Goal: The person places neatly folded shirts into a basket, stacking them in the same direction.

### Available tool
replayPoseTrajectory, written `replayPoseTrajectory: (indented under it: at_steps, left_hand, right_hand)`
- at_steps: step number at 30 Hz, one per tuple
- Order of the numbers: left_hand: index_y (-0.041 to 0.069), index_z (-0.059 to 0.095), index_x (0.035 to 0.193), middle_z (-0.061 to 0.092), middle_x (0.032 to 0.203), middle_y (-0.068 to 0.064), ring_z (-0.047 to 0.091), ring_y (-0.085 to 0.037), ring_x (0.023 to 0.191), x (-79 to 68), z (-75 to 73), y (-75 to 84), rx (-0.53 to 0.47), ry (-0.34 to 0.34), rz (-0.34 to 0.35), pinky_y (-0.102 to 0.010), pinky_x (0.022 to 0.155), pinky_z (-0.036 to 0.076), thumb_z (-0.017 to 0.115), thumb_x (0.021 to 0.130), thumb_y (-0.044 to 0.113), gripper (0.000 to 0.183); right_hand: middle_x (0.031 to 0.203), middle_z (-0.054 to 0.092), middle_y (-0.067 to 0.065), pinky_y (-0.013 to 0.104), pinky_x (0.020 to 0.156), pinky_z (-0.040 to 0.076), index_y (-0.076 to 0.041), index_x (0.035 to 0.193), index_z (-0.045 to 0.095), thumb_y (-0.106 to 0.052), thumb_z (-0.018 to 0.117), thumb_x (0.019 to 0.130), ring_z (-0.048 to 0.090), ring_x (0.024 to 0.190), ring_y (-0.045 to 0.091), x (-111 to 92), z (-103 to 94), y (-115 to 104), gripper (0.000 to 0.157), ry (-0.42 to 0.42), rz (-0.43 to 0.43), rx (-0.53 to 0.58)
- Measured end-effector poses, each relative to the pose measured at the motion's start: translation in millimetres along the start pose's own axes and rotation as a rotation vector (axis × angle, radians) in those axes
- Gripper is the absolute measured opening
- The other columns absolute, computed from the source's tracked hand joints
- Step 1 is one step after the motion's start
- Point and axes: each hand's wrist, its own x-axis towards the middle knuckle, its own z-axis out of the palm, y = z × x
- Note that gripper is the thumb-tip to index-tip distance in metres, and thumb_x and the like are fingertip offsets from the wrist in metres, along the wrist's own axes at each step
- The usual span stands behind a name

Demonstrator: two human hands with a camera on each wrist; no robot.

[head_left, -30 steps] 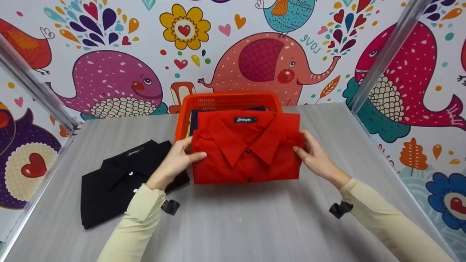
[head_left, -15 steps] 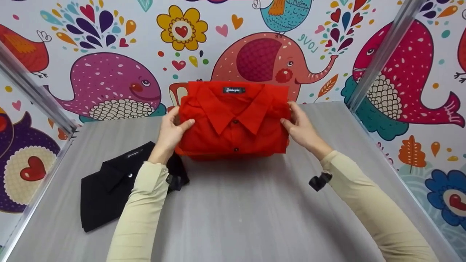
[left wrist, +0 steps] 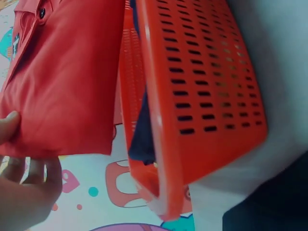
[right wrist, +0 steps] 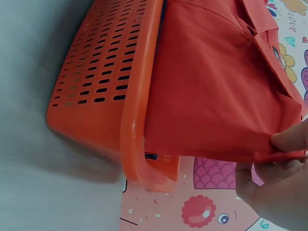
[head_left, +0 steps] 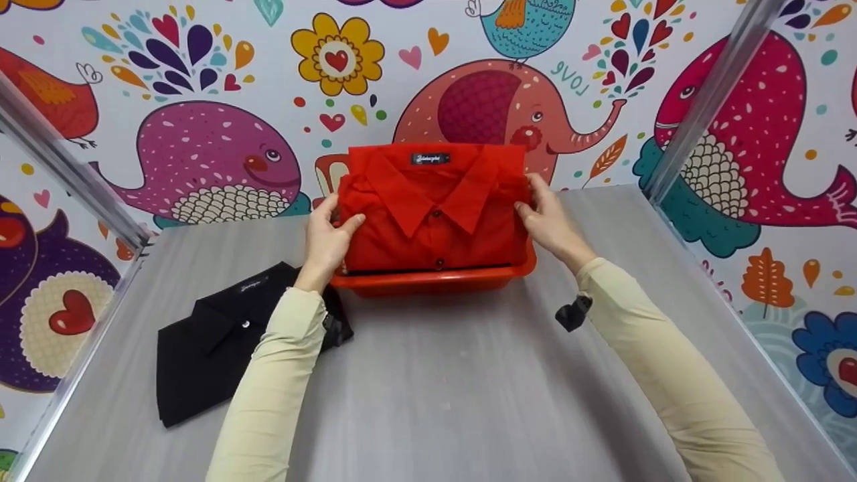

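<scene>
A folded red shirt (head_left: 402, 234) with a collar, dark buttons and a black neck label is held over the orange basket (head_left: 428, 280). My left hand (head_left: 328, 237) pinches its left edge, thumb on the front and fingers behind. At the opposite edge my right hand (head_left: 552, 217) pinches it the same way. The shirt's lower edge is at the basket's near rim in the head view. Dark navy cloth (left wrist: 142, 137) shows inside the basket in the left wrist view. Most of the basket's inside is hidden behind the shirt.
A folded black shirt (head_left: 201, 361) lies on the grey table (head_left: 442, 395), left of the basket and partly behind my left forearm. A wall with cartoon animals (head_left: 348, 120) stands behind the basket. Metal posts (head_left: 716, 100) rise at both sides.
Both hands have carried the red shirt forward and slightly left, from in front of the basket to over it. It now sits lower behind the near rim. The black shirt has stayed put.
</scene>
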Motion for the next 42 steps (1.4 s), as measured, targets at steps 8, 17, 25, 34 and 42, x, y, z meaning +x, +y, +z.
replayPoseTrajectory:
  at_steps: [8, 17, 25, 34, 42]
  left_hand:
    - [-0.003, 0.061, 0.100, 0.062, 0.090, -0.015, 0.054, -0.025, 0.086, 4.4, 1.5, -13.6, 0.131, 0.021, -0.001, -0.027, 0.072, 0.041, 0.069, 0.084, -0.005, 0.018]
    - [-0.002, 0.060, 0.103, 0.062, 0.099, -0.019, 0.054, -0.031, 0.095, 2.8, 4.7, -25.8, 0.284, 0.006, -0.078, -0.037, 0.083, 0.042, 0.068, 0.088, 0.005, 0.018]
    - [0.003, 0.030, 0.150, 0.022, 0.155, -0.021, 0.019, -0.034, 0.142, -3.5, -14.4, -42.1, 0.341, -0.116, -0.213, -0.042, 0.115, 0.015, 0.060, 0.093, 0.013, 0.065]
    - [0.005, 0.032, 0.150, 0.031, 0.152, -0.020, 0.026, -0.034, 0.140, -18.9, -36.2, -62.8, 0.372, -0.105, -0.260, -0.043, 0.113, 0.020, 0.059, 0.094, 0.019, 0.064]
    - [0.005, 0.034, 0.149, 0.031, 0.152, -0.018, 0.026, -0.034, 0.139, -34.8, -57.7, -76.3, 0.384, -0.081, -0.286, -0.044, 0.113, 0.022, 0.059, 0.094, 0.026, 0.064]
  right_hand:
    - [0.125, 0.051, 0.024, 0.046, 0.101, 0.039, 0.005, 0.130, 0.042, 0.008, 0.045, 0.094, 0.048, 0.110, 0.033, 9, 6.8, 4, 0.036, -0.047, 0.025, -0.076]
    - [0.127, 0.050, 0.026, 0.045, 0.100, 0.040, 0.006, 0.134, 0.041, 0.005, 0.047, 0.095, 0.049, 0.110, 0.034, 8, 14.4, 11, 0.039, -0.036, 0.040, -0.137]
    - [0.136, 0.046, 0.027, 0.053, 0.105, 0.034, 0.006, 0.139, 0.038, 0.004, 0.051, 0.091, 0.043, 0.126, 0.039, -5, 7.1, 28, 0.050, -0.017, 0.037, -0.170]
    - [0.130, 0.051, 0.029, 0.054, 0.101, 0.036, 0.010, 0.134, 0.043, 0.004, 0.051, 0.088, 0.043, 0.124, 0.042, -25, 0.2, 60, 0.047, 0.004, 0.051, -0.209]
    - [0.124, 0.052, 0.032, 0.055, 0.099, 0.037, 0.013, 0.125, 0.045, 0.006, 0.051, 0.086, 0.044, 0.121, 0.044, -40, -14.6, 86, 0.041, 0.028, 0.066, -0.250]
